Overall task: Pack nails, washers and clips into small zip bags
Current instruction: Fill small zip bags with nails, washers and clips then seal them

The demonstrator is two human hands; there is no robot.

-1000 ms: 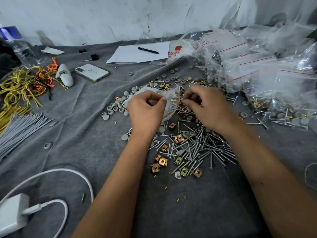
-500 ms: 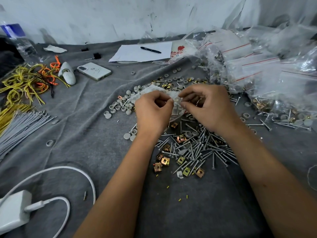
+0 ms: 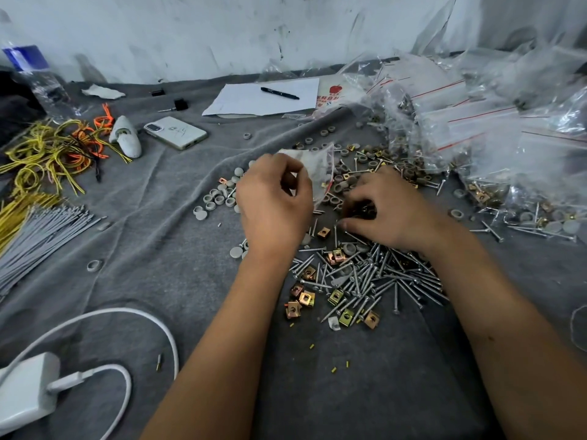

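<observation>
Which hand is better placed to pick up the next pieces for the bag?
Right. The right hand is already down on the loose parts, fingers curled, while the left hand grips the zip bag.

Lying on grey cloth (image 3: 158, 242): phone (image 3: 175, 132) face-down nr white paper (image 3: 254, 100) w/ black pen (image 3: 279, 93) resting on it; yellow/orange wires (image 3: 54, 147) sprawling far left; grey ties (image 3: 35, 236) bundled below; white charger (image 3: 27, 389) w/ cable (image 3: 127, 315) looping; water bottle (image 3: 31, 74) standing back-left.
</observation>
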